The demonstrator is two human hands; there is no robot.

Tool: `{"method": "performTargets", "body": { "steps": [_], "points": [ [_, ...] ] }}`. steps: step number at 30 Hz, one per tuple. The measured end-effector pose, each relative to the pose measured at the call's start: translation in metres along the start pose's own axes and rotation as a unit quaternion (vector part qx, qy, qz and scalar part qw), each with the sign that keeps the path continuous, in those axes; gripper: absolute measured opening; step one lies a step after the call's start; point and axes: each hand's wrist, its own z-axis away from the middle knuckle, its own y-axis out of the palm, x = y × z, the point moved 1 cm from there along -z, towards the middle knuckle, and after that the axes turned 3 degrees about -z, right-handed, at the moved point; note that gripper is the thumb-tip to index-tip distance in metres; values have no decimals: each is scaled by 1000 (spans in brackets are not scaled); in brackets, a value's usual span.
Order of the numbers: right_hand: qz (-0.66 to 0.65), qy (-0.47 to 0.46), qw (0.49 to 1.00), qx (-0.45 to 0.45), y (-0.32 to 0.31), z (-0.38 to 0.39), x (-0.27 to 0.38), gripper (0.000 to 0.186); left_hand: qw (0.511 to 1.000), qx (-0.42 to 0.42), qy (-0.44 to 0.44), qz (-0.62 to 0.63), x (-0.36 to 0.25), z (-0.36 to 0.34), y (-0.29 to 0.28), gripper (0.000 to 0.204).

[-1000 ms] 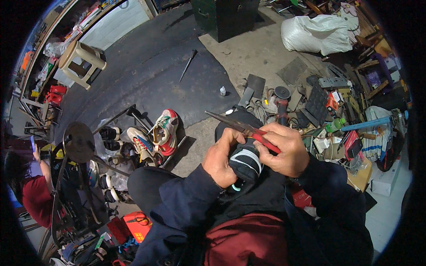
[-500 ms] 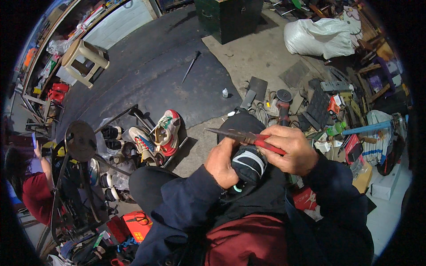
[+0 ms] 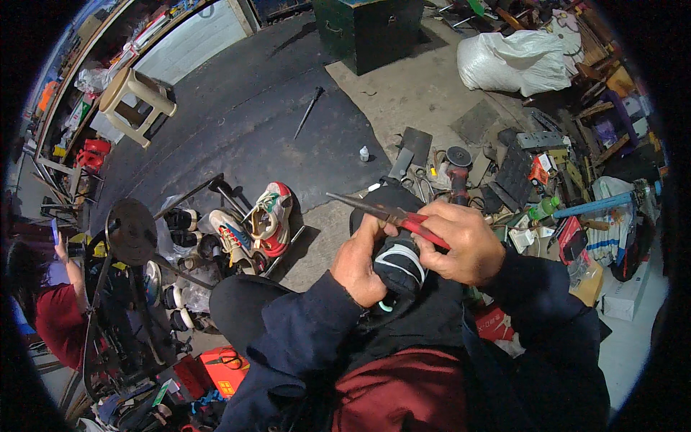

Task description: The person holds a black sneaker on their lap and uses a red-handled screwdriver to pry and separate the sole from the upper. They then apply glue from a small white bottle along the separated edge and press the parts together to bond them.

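Observation:
My left hand (image 3: pixel 362 263) grips a black shoe (image 3: pixel 398 263) with white trim, held over my lap. My right hand (image 3: pixel 463 241) holds red-handled pliers (image 3: pixel 389 214) across the top of the shoe, their long metal jaws pointing left. The left thumb touches the pliers near the joint. The shoe's lower part is hidden between my hands and dark sleeves.
A pair of multicoloured sneakers (image 3: pixel 253 227) lies on the floor to the left, beside a metal stand (image 3: pixel 131 232) and more shoes. Tools and clutter (image 3: pixel 525 169) spread to the right. A white sack (image 3: pixel 515 61), a green box (image 3: pixel 371 29) and a stool (image 3: pixel 133 101) stand farther off. Another person (image 3: pixel 54 309) sits at the left.
Hands, shoe and pliers have shifted slightly lower and right in view; the grip is unchanged.

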Motion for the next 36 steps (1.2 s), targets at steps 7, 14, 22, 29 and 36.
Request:
{"method": "performTargets", "body": {
  "steps": [7, 14, 22, 29, 36],
  "points": [
    [-81, 64, 992, -66, 7, 13, -2, 17, 1000, 17, -13, 19, 0, -3, 1, 49],
    [-178, 144, 972, -61, 6, 17, -6, 11, 999, 14, -12, 46, 3, -4, 3, 51],
    [-246, 240, 938, -49, 3, 18, -10, 13, 999, 19, -9, 36, 2, -4, 1, 54],
    [-400, 350, 847, 25, 4, 15, -18, 18, 999, 24, -6, 42, 2, -5, 1, 54],
    [-285, 218, 933, 26, -4, 17, -18, 20, 999, 21, -13, 39, 2, -5, -1, 56]
  ]
}}
